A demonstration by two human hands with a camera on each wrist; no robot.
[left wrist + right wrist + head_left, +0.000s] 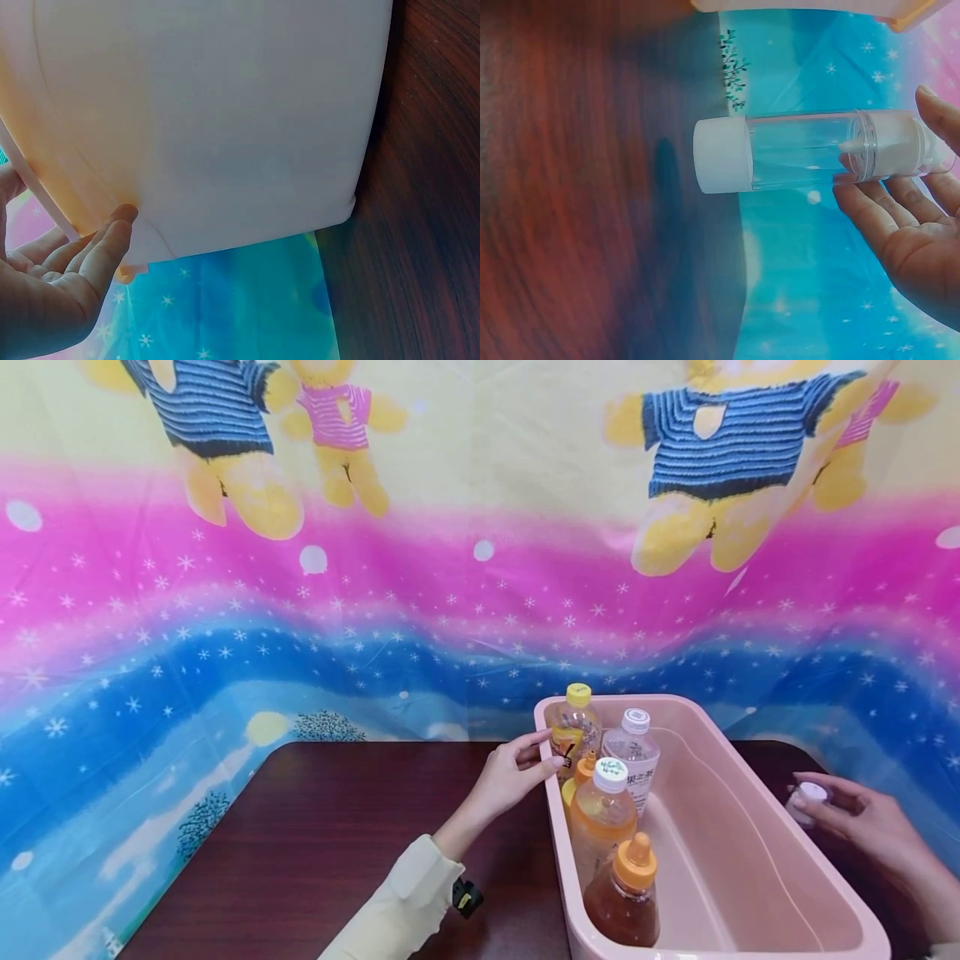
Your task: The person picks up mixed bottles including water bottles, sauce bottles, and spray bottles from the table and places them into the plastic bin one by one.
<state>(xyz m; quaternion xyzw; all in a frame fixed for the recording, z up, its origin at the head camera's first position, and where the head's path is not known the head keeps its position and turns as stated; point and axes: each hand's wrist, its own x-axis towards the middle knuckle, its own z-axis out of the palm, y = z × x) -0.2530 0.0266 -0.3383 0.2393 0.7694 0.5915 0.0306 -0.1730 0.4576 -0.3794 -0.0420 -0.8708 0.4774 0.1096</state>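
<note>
My left hand (517,772) grips the left rim of a pink plastic tub (720,735). In the left wrist view, its fingers (105,244) lie against the tub's outer wall. To the right of the tub, my right hand (873,818) holds a clear, slim pump bottle (802,152) near its top. This bottle stays upright and has a white base and a whitish pump inside. Whether its base touches the table cannot be told. Inside the tub stand a yellow-capped bottle (577,727), two white-capped bottles (633,756) and an orange-capped brown bottle (626,906).
Another orange spouted cap (587,766) shows between the bottles along the tub's left side. The dark wooden table (337,827) extends left of the tub. A patterned cloth (465,568) with bears and snowflakes hangs behind and at the sides.
</note>
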